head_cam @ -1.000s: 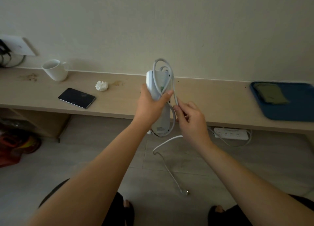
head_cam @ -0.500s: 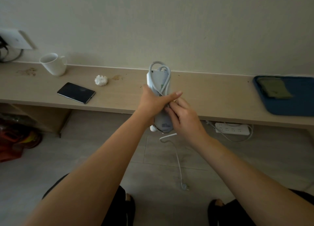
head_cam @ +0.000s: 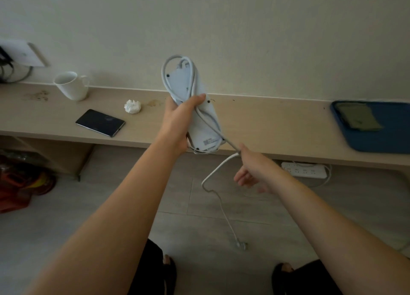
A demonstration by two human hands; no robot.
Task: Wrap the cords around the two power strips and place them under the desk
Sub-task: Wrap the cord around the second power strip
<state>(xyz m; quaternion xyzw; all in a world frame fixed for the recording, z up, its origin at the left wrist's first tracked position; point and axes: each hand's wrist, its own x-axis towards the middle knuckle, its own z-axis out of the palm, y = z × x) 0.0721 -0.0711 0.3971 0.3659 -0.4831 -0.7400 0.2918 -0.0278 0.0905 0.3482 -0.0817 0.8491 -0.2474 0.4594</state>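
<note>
My left hand (head_cam: 177, 121) grips a white power strip (head_cam: 205, 126) held upright in front of the desk (head_cam: 266, 121), its back facing me. Its white cord (head_cam: 177, 77) loops over the top end and crosses the strip diagonally. My right hand (head_cam: 253, 170) pinches the cord just below the strip's lower end and holds it taut. The remaining cord (head_cam: 218, 194) hangs down to the floor, ending in the plug (head_cam: 240, 244). A second white power strip (head_cam: 304, 170) lies on the floor under the desk, with its cord beside it.
On the desk stand a white mug (head_cam: 71, 86), a black phone (head_cam: 100, 122), a crumpled tissue (head_cam: 132, 106) and a blue tray (head_cam: 375, 126) with a green cloth. A wall outlet (head_cam: 22, 52) is at far left. Red items (head_cam: 20, 183) lie on the floor left.
My right hand has pulled away from the strip, down and to the right, drawing the cord taut diagonally across the back. The strip now tilts slightly in my left hand.
</note>
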